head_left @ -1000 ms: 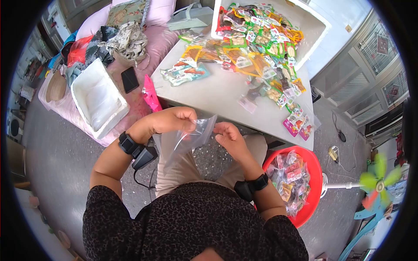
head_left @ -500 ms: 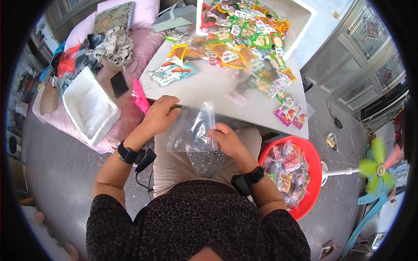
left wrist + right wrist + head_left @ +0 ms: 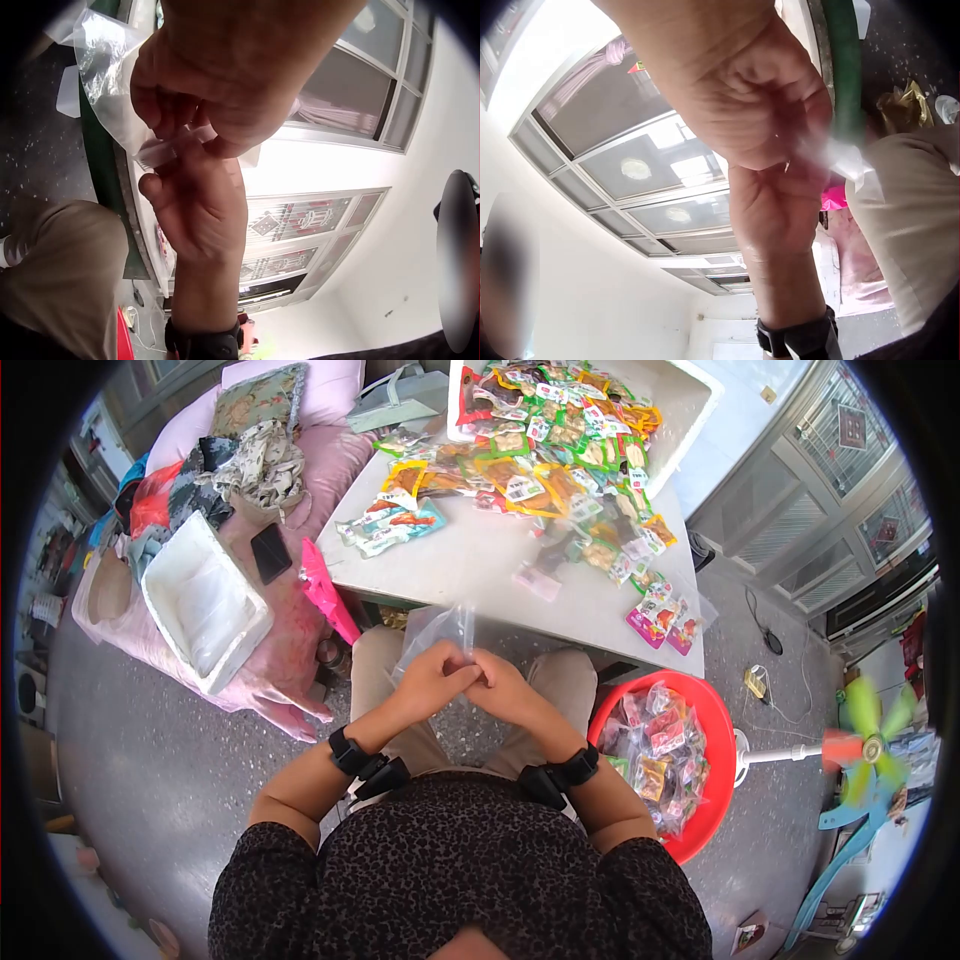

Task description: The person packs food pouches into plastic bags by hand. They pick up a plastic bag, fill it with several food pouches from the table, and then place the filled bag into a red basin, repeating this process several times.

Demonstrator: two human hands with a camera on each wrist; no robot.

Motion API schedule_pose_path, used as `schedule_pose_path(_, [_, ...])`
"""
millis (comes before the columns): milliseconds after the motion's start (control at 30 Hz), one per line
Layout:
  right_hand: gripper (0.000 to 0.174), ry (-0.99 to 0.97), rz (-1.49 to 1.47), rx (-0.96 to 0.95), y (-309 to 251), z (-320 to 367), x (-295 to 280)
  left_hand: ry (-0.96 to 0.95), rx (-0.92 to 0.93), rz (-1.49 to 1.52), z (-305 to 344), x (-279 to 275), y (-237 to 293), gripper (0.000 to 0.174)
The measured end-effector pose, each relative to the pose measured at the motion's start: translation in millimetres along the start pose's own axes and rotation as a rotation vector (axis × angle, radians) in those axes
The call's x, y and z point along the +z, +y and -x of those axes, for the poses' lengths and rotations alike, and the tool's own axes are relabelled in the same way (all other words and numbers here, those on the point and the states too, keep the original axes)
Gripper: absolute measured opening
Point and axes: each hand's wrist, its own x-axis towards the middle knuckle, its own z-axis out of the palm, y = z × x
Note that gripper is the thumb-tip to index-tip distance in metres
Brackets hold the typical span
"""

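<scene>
A clear plastic bag (image 3: 436, 632) is held up above the lap, in front of the table edge. My left hand (image 3: 436, 682) and my right hand (image 3: 500, 685) meet at its near edge, both pinching it. In the left wrist view the bag (image 3: 106, 71) hangs off beyond the fingers, and its edge strip runs between the left hand (image 3: 225, 90) and the right hand (image 3: 199, 202). The right wrist view shows the right hand (image 3: 757, 105) overlapping the left hand (image 3: 776, 210), with the fingertips largely hidden. Nothing shows inside the bag.
Colourful snack packets (image 3: 560, 435) spill from a white foam box (image 3: 690, 420) across the table (image 3: 470, 575). A red tub (image 3: 716, 780) of bagged packets stands at the right, near a fan (image 3: 872, 748). An empty foam box (image 3: 205, 605) and a phone (image 3: 270, 553) lie on the pink bed at left.
Both hands have come together at one edge of the bag, which was spread between them half a second ago. The left hand moved down and right.
</scene>
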Motion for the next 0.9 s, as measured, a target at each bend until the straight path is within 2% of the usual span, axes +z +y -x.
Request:
schedule_pose_path(133, [0.026,-0.052,-0.014,0.082,3,3,-5,0.0,-0.024,-0.077,-1,0,15,0.017])
schedule_pose_path(233, [0.026,-0.117,-0.244,0.139,8,4,-9,-0.025,0.001,-0.041,-2,0,7,0.015])
schedule_pose_path(333, [0.024,-0.162,-0.431,0.287,-5,6,-18,-0.163,-0.076,0.351,-5,-2,2,0.01])
schedule_pose_path(433, [0.023,-0.156,-0.488,0.287,0,6,-20,-0.207,-0.205,0.428,-5,-6,14,0.011])
schedule_pose_path(567, [0.021,-0.098,-0.528,0.333,7,5,-18,-0.214,-0.214,0.367,-6,-3,18,0.011])
schedule_pose_path(667, [0.02,-0.031,-0.474,0.352,14,2,-16,-0.163,-0.079,0.206,-3,3,20,0.008])
schedule_pose_path(767, [0.017,0.047,-0.488,0.377,15,-1,-15,-0.02,-0.024,-0.052,-6,4,4,0.012])
schedule_pose_path(867, [0.014,0.117,-0.304,0.358,22,-7,-17,0.221,0.122,-0.197,-7,-1,10,0.009])
schedule_pose_path(900, [0.013,0.137,-0.212,0.299,21,-10,-17,0.269,0.164,-0.239,-8,-4,14,0.009])
